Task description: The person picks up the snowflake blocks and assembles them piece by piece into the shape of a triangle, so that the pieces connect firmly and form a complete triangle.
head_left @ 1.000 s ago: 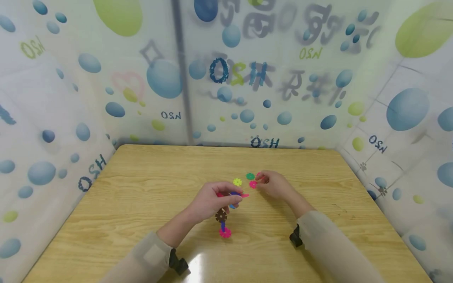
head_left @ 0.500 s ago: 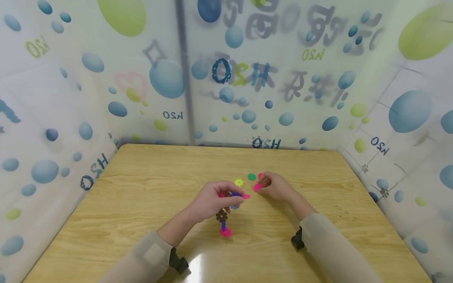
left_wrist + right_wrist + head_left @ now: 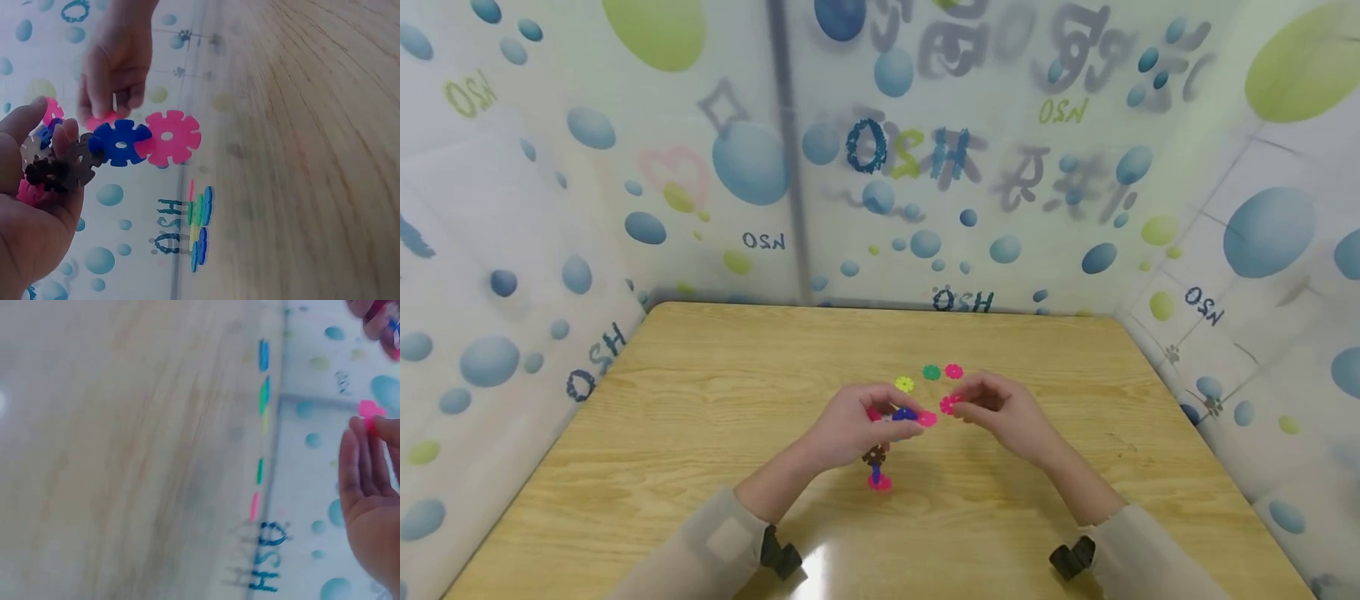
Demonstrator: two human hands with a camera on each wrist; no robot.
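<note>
With twelve o'clock taken as the far side in the head view, three sides are enclosed by a printed backdrop (image 3: 850,200) of blue and green bubbles, and beneath it a pale wood-grained desk (image 3: 737,358) is spread. Two light sleeves are seen, the left sleeve (image 3: 700,550) at eight o'clock from its hand, the right sleeve (image 3: 1150,554) between four and five from its own. Of the hands, the left hand (image 3: 859,425) is curled around a joined string of discs (image 3: 905,413), which is held above the desk; the right hand (image 3: 1007,412), at three o'clock from the left, is closed in a pinch on a pink disc (image 3: 950,405) at its nine o'clock side. A black wrist device (image 3: 780,552) is worn at the left cuff, and another black device (image 3: 1072,558) at the right. On the string, a pink end disc (image 3: 178,147) is joined to a blue disc (image 3: 128,132) and is pointed at three o'clock, just beside the pinched disc; a brown disc (image 3: 874,456) is hung at five o'clock. Whether the string's lower end is touching the desk cannot be told. Between one and two o'clock from the left hand, a yellow disc (image 3: 904,384) is laid flat, and at two o'clock a green disc (image 3: 932,372) and a loose pink disc (image 3: 954,372) are laid side by side.
</note>
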